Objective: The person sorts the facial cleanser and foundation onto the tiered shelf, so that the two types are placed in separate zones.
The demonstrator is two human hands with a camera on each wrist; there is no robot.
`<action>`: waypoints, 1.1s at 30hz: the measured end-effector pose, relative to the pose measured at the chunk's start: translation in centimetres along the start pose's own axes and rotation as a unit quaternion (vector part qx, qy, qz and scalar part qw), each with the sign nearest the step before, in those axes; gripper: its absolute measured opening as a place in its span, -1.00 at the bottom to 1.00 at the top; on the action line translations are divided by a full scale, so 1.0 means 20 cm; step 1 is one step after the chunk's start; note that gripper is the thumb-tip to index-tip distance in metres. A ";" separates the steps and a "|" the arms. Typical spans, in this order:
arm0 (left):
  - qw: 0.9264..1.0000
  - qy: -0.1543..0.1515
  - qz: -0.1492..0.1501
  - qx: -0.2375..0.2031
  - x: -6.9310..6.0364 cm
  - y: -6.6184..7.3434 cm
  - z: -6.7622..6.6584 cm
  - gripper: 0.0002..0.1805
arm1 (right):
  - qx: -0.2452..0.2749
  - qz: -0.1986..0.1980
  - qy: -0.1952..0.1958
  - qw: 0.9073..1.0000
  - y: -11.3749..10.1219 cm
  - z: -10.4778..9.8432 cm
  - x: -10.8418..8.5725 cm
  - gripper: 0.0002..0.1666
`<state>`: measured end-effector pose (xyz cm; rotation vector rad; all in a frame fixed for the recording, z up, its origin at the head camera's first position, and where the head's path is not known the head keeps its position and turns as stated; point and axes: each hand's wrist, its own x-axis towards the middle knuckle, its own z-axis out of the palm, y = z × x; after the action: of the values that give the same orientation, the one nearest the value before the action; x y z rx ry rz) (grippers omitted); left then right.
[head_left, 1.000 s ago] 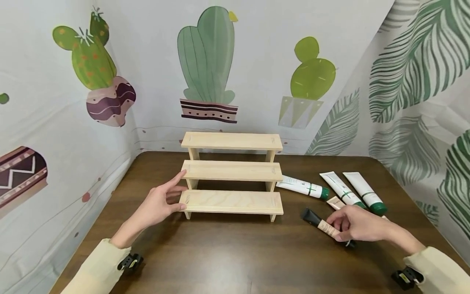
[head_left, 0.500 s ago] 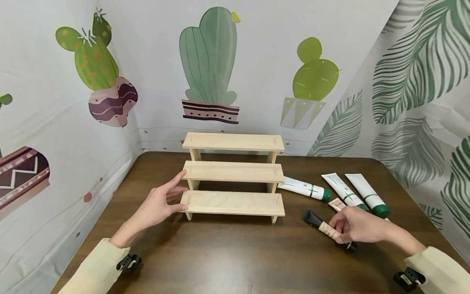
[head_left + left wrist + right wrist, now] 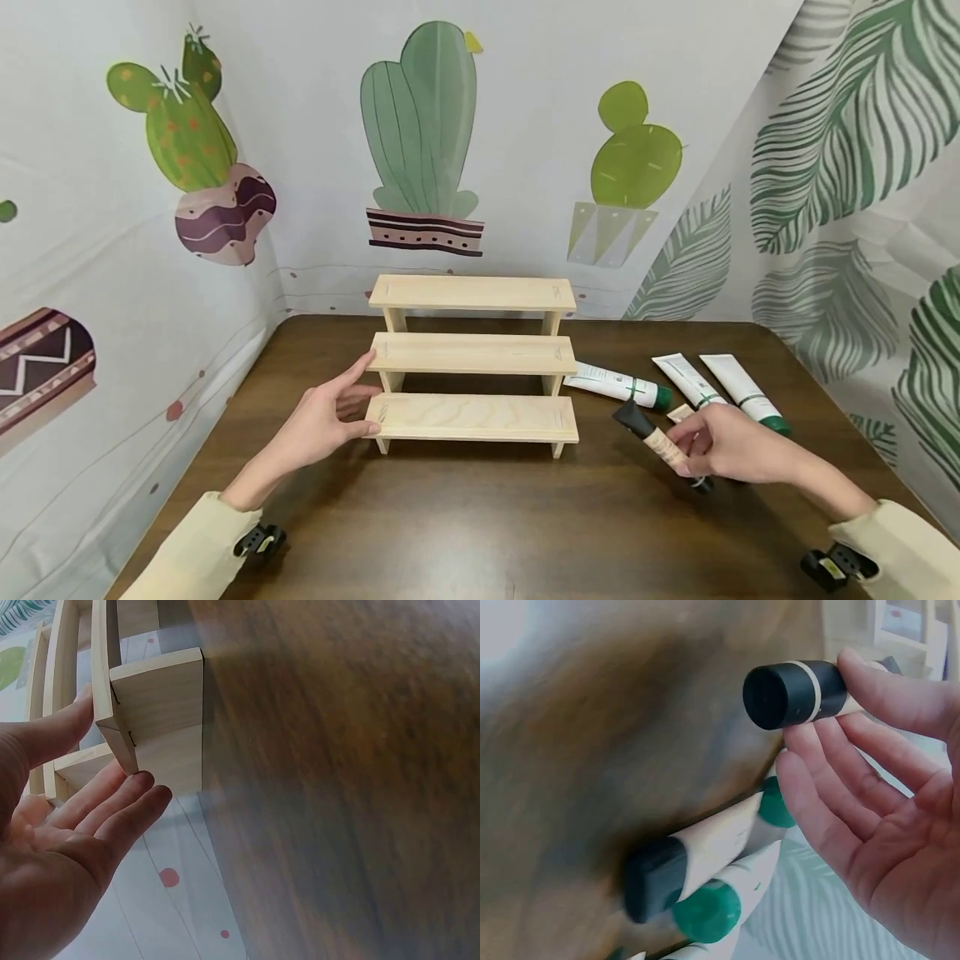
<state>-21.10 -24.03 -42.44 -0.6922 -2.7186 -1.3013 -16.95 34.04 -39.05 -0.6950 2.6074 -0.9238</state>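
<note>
A three-tier wooden display stand [image 3: 474, 352] of pale wood stands on the table. My left hand [image 3: 322, 421] holds its left end, the thumb on the lowest shelf's front corner and the index finger at the middle shelf. The left wrist view shows other fingers against the end of the lowest shelf [image 3: 112, 731]. My right hand [image 3: 738, 446] pinches a black-and-beige cosmetic tube [image 3: 651, 437] between thumb and fingers, tilted a little above the table. Its black cap [image 3: 769, 697] faces the right wrist camera.
Several white tubes with green caps lie right of the stand: one beside it [image 3: 617, 385], another behind my right hand [image 3: 686, 379], a third farther right [image 3: 742, 390]. A beige tube with a black cap [image 3: 712, 840] lies under my right hand. A printed cloth backdrop [image 3: 525, 125] rises behind the table.
My right hand has raised the black-and-beige cosmetic tube slightly off the table and tilted it more steeply. My left hand stays on the stand.
</note>
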 end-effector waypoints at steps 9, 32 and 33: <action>1.000 0.003 0.006 -0.002 0.01 0.01 0.00 0.21 | -0.001 -0.007 0.058 0.998 -0.14 -0.07 0.06 -0.55; 1.000 0.004 0.007 -0.013 -0.01 0.01 0.01 0.20 | 0.000 -0.050 0.189 0.981 -0.46 -0.11 0.35 -0.55; 1.000 0.004 0.008 -0.013 -0.01 0.01 0.01 0.20 | 0.003 -0.051 0.191 0.980 -0.48 -0.11 0.37 -0.54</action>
<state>-20.83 -23.87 -42.38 -0.7064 -2.6893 -1.3358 -20.71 24.79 -32.01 -0.7162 2.9195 -1.1990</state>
